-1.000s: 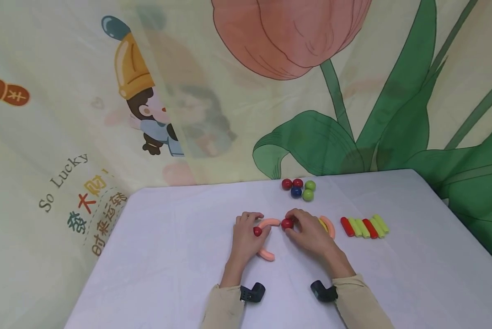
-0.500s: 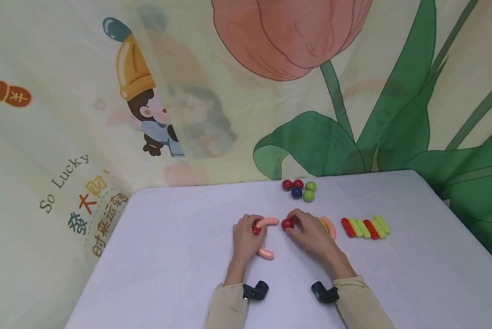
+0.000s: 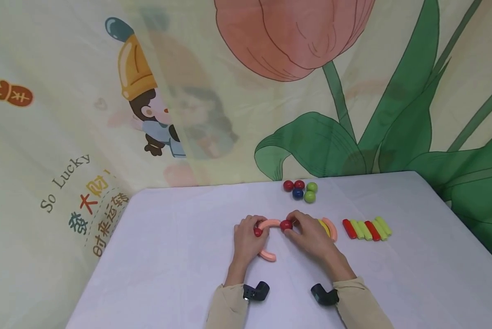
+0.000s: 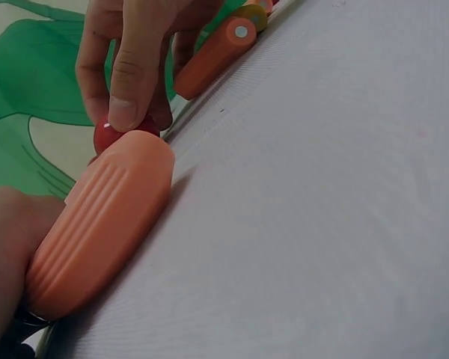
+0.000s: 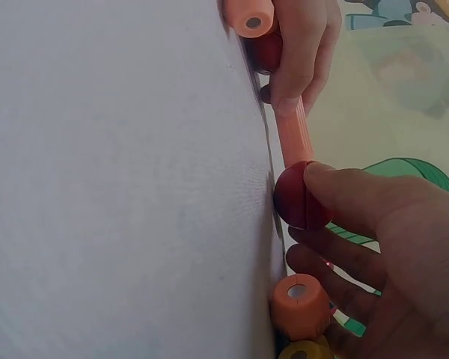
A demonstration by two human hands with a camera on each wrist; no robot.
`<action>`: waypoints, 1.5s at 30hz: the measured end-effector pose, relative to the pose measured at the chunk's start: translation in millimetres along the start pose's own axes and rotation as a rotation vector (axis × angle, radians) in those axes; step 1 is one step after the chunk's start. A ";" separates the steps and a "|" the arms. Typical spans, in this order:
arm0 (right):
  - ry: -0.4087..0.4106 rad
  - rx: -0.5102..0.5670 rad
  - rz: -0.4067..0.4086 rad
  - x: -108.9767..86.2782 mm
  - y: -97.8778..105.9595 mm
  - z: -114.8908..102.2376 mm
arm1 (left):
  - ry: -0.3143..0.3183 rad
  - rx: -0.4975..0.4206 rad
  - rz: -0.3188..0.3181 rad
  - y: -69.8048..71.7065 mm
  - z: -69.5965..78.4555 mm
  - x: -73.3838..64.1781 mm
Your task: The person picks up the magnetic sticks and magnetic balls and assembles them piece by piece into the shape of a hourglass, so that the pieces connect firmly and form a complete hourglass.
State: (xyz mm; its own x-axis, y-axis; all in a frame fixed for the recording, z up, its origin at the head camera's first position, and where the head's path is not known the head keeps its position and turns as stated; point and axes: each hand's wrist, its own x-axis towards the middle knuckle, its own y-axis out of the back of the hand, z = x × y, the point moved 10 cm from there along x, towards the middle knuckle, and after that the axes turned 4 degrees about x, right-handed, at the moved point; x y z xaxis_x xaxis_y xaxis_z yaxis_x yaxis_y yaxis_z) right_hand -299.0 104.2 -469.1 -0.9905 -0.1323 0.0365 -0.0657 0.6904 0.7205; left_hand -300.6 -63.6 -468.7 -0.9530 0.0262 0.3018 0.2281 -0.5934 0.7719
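My left hand point(image 3: 248, 237) grips a curved pink rod point(image 3: 269, 223), fingers and thumb around its left end, beside a red ball point(image 3: 258, 232). A second curved pink rod point(image 3: 267, 256) extends below that hand, looming large in the left wrist view; the palm hides where it joins. Between thumb and fingers, my right hand point(image 3: 312, 233) pinches another red ball point(image 5: 290, 196), which meets the right end of the upper rod. Behind the right hand lie a yellow curved rod point(image 3: 325, 227) and a pink one point(image 3: 330, 228), partly covered.
Several red, blue and green balls point(image 3: 297, 193) cluster near the table's back edge. To the right, a row of short red and light green rods point(image 3: 367, 230) lies on the white tablecloth point(image 3: 180, 246). A printed curtain point(image 3: 229, 169) hangs behind.
The small gap between the upper pink rod and the red ball in my right hand has closed. The right hand has shifted slightly left; the left hand has moved only a little.
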 end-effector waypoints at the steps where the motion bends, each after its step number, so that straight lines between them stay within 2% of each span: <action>1: 0.002 0.000 0.000 -0.1 0.2 -0.1 | -0.001 0.002 0.002 0.0 0.1 0.0; 11: 0.015 0.013 -0.012 -0.4 10.4 -1.9 | 0.008 -0.020 0.016 1.8 -0.3 2.2; 16: -0.018 0.033 -0.027 0.4 19.5 4.6 | 0.035 -0.035 0.002 1.3 -0.9 2.5; 27: -0.092 0.013 -0.094 -2.7 34.8 16.1 | 0.067 -0.070 0.036 3.1 -4.2 3.5; 33: -0.146 -0.014 -0.131 -6.1 35.8 22.4 | 0.098 -0.080 0.029 3.0 -6.9 2.5; 45: -0.173 -0.050 -0.184 -9.7 24.7 19.8 | 0.113 -0.090 0.020 2.4 -9.4 2.8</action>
State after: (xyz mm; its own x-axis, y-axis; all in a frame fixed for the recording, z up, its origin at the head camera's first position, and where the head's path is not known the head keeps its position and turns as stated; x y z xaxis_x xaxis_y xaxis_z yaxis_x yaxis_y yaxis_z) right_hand -293.3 136.6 -465.3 -0.9687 -0.1260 -0.2140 -0.2448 0.6297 0.7373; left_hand -304.6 -72.5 -471.2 -0.9659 -0.0741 0.2480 0.2336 -0.6625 0.7117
